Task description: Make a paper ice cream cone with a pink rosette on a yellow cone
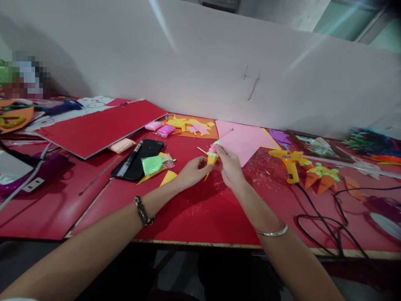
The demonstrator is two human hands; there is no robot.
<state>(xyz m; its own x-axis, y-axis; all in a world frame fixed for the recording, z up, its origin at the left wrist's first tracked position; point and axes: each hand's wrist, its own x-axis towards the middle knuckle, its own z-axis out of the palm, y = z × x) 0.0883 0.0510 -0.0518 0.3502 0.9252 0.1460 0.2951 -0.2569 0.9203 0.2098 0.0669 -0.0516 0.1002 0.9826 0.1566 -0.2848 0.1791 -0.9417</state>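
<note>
A small craft ice-cream cone (211, 160) is held upright above the red table, with its yellow tip pointing down. It has a pink top and a pale green frilly rim. My left hand (194, 171) is closed around the yellow part from the left. From the right, the fingers of my right hand (230, 164) pinch the pink and green top. A thin pale stick (201, 150) juts out beside the cone to the left; where its other end sits is hidden. An opened packet of light green clay (153, 164) lies left of my hands, by yellow paper pieces (168, 178).
A yellow glue gun (290, 163) with a black cord lies at right, near orange cones (322, 177) with green trim. Pink sheets (241, 142) and yellow scraps (180, 123) lie behind my hands. At left are a black phone (150, 149) and a large red board (106, 125).
</note>
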